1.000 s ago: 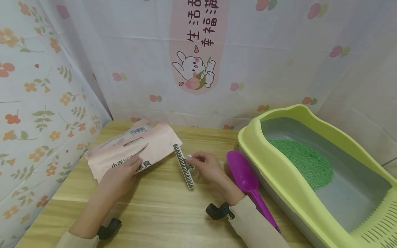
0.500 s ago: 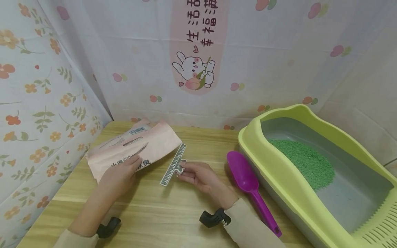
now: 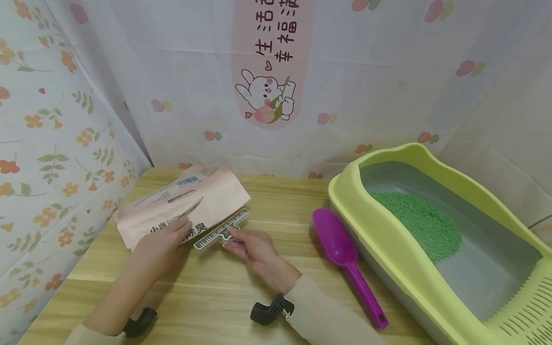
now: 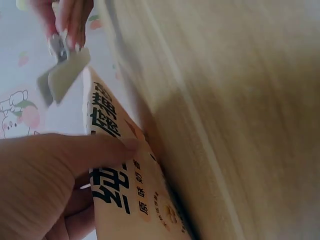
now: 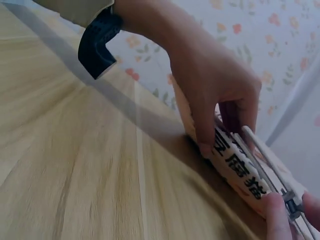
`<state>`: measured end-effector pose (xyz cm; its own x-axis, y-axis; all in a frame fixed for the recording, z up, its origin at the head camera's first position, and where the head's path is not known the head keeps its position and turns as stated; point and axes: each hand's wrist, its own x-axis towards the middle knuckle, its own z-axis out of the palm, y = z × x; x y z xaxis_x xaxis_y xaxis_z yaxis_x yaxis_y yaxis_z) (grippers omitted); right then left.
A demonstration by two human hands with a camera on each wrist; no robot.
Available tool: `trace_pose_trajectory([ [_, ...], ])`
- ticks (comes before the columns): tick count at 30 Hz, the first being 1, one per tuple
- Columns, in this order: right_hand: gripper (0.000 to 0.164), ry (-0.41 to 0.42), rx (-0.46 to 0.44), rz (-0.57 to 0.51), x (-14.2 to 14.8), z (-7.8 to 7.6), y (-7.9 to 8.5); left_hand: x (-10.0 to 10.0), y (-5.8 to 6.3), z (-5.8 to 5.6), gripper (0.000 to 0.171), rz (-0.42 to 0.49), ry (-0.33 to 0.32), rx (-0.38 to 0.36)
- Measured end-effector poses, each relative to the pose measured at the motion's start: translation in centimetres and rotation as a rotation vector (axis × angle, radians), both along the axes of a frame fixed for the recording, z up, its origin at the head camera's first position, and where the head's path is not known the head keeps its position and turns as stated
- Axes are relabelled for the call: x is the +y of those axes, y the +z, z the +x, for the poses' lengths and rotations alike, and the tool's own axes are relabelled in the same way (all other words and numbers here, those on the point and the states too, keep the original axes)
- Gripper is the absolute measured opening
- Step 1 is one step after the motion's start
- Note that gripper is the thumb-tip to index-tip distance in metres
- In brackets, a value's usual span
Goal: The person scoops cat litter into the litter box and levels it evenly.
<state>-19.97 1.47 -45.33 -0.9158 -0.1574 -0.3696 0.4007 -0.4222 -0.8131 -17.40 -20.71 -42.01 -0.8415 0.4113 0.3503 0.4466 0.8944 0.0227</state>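
Observation:
A folded pink paper bag of cat litter (image 3: 220, 191) lies at the left of the table, dark lettering on its front. My left hand (image 3: 161, 247) grips its near edge; in the left wrist view the thumb (image 4: 100, 150) lies on the printed face, fingers behind. With thumb and fingers my right hand (image 3: 258, 258) pinches the grip of a long bag clip (image 3: 211, 236) patterned like piano keys. The clip is along the bag's near right edge. Its two bars stand apart in the left wrist view; whether the bag's edge is between them I cannot tell.
A purple scoop (image 3: 338, 239) lies right of my right hand. Beyond it stands a yellow-green and grey litter tray (image 3: 388, 244) with green pellets (image 3: 422, 225) inside. Patterned cloth (image 3: 194, 96) hangs behind and at the left. The wooden table (image 3: 207, 297) shows in front.
My right hand has moved left with the clip, bringing it up to the bag's near edge and turning it to a slant along that edge. The left hand keeps its grip on the bag.

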Motion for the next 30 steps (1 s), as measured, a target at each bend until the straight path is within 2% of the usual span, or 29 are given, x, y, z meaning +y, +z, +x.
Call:
trace_pose_trajectory([
  [3,0.025,-0.033,0.000,0.016,-1.1,0.0,-0.2,-0.2,0.0,0.4,0.041,-0.001,0.014,-0.007],
  [7,0.019,-0.070,0.006,0.043,-2.0,-0.1,-0.3,-0.6,-0.1,0.9,0.041,-0.017,0.014,0.024],
  [14,0.019,-0.106,0.013,0.086,-2.8,-0.2,0.1,-0.7,-0.4,1.0,0.043,-0.081,0.011,0.016],
  [17,0.018,-0.109,0.023,0.104,-3.3,-0.2,0.4,-0.8,-0.5,1.0,0.043,-0.097,0.008,0.033],
  [30,0.015,-0.117,-0.001,0.146,-4.6,-1.9,0.4,-1.2,-0.9,0.7,0.045,-0.030,-0.030,0.039],
])
